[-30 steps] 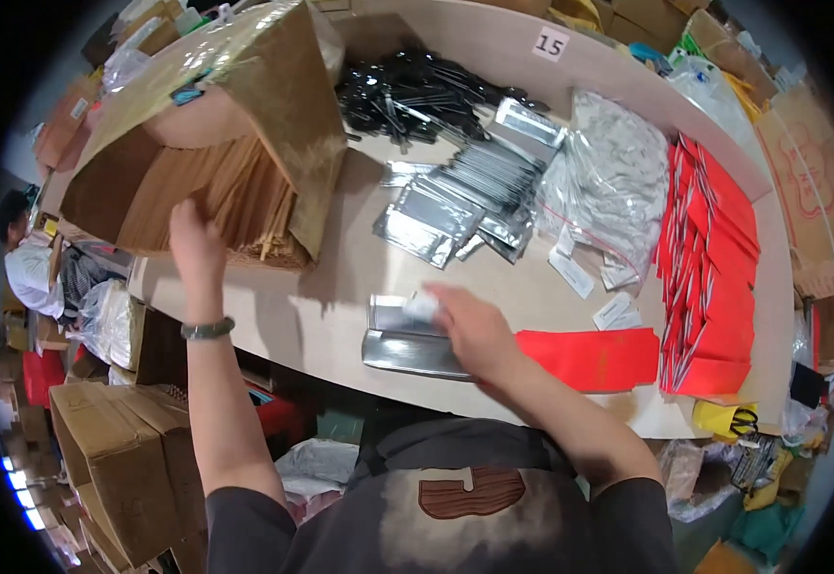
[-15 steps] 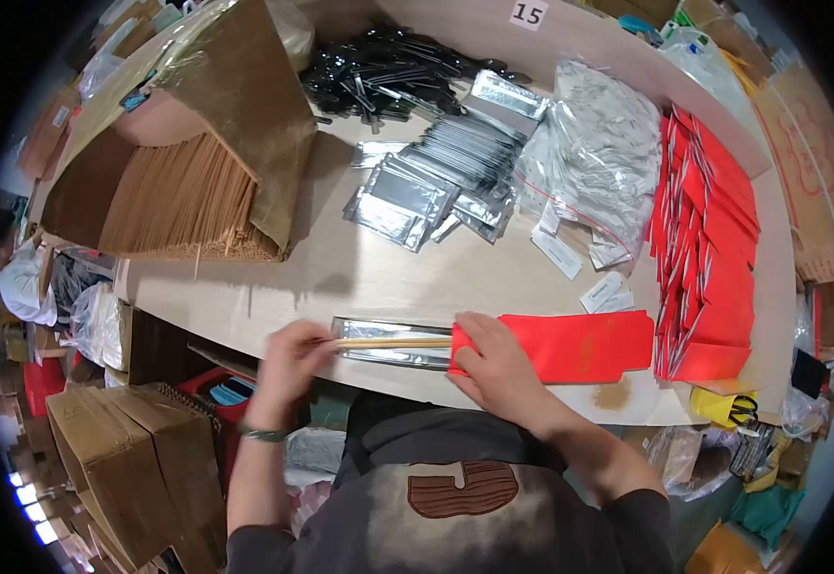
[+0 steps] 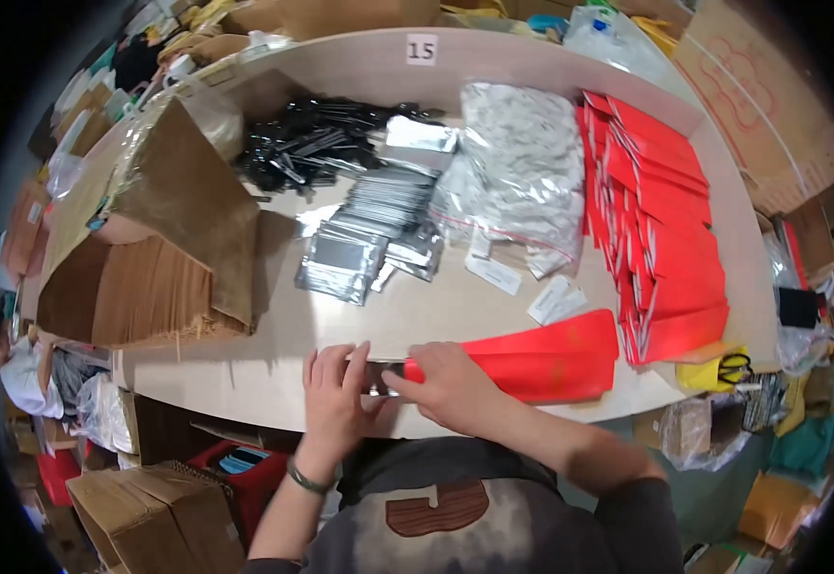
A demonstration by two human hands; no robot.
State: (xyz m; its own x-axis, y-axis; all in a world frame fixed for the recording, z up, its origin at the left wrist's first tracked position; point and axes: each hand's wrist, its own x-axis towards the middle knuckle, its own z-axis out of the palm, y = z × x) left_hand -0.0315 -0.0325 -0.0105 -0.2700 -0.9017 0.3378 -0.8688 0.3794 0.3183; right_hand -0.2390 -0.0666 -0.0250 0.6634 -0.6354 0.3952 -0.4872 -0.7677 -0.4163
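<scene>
Low in the middle, the right hand (image 3: 457,387) has its fingers closed on a red sleeve (image 3: 551,362). The left hand (image 3: 334,400) has bent fingers by a silver packet (image 3: 375,378), seemingly partway in; I can't tell their grip. Other packets (image 3: 342,263) lie loose mid-frame.

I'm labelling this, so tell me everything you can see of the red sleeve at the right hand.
The red sleeve looks like paper: long, flat, with faint marks and a lengthwise edge or fold; whether layers overlap is unclear. It lies on the near side of the table. The right hand grips its left end, where a shiny packet shows.
</scene>
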